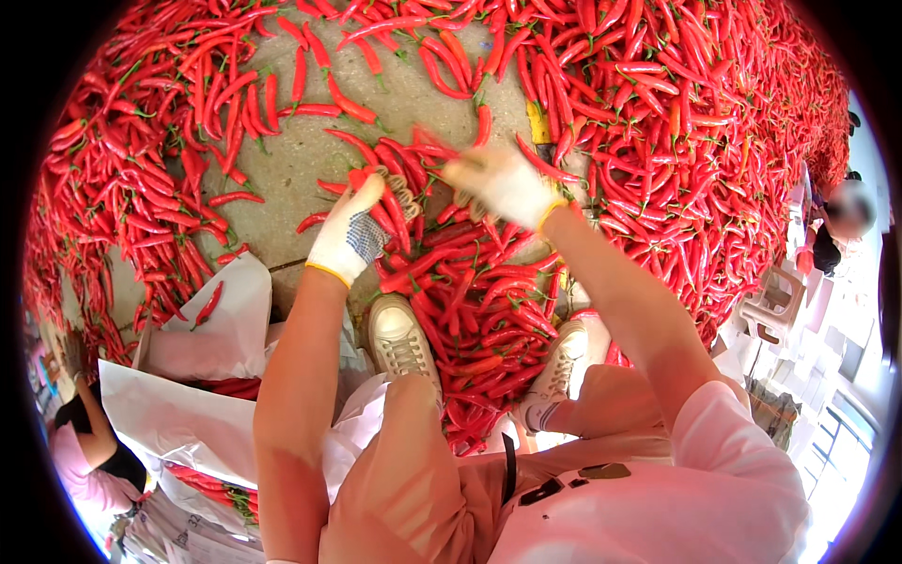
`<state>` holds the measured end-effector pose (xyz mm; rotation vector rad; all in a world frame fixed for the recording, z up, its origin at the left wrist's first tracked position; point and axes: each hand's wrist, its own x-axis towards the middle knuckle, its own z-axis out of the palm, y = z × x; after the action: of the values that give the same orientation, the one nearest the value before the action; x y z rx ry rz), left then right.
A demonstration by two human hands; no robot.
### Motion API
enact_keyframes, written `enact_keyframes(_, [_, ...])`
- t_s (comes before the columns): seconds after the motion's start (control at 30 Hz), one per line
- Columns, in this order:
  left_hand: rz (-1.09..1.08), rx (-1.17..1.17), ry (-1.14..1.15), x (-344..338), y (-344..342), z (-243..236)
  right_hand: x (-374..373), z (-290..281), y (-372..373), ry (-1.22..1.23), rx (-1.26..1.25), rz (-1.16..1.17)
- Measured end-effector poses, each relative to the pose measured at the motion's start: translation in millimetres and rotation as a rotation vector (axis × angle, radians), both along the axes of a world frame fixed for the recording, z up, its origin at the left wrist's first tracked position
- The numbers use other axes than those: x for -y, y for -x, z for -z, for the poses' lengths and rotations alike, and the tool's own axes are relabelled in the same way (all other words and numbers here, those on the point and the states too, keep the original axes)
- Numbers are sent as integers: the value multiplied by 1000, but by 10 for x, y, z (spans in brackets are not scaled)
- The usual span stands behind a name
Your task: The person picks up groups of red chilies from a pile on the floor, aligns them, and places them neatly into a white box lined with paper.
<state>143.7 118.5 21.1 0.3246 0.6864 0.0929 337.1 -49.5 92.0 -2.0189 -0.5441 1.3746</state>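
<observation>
1. Curling its gloved fingers, the left hand [346, 230] holds some red peppers [396, 209], low above the floor [282, 211].
2. Just beside it, the right hand [503, 186], also gloved, is blurred; how far open it is, or whether it holds anything, I cannot tell.
3. More peppers form a pile [470, 315] between the shoes [395, 327] and spread across the floor ahead and on both sides.
4. At left, peppers show around white paper [178, 406]; a stool [776, 303] stands far right.
</observation>
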Motion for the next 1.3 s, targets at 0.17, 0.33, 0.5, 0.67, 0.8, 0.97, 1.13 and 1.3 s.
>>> enact_keyframes(0.17, [145,-143,-196,129,66,-2,76,-176,672,-267,82,-434])
enact_keyframes(0.33, [39,-35,15,-325,394,348,284,453,33,-183,863,-127])
enact_keyframes(0.5, [-62,-118,38,-222,323,222,243,402,-342,32,509,-198])
enact_keyframes(0.67, [-48,-55,96,-262,422,238,262,309,-529,-104,-102,124])
enact_keyframes(0.8, [-59,-64,82,-245,393,215,268,317,-506,-137,-181,212])
enact_keyframes(0.97, [-65,-32,92,-204,378,167,283,373,-512,-80,-191,262])
enact_keyframes(1.13, [-28,-18,93,-314,398,256,277,421,-622,-5,518,214])
enact_keyframes(1.3, [8,-37,58,-380,520,331,83,162,-146,-167,521,154])
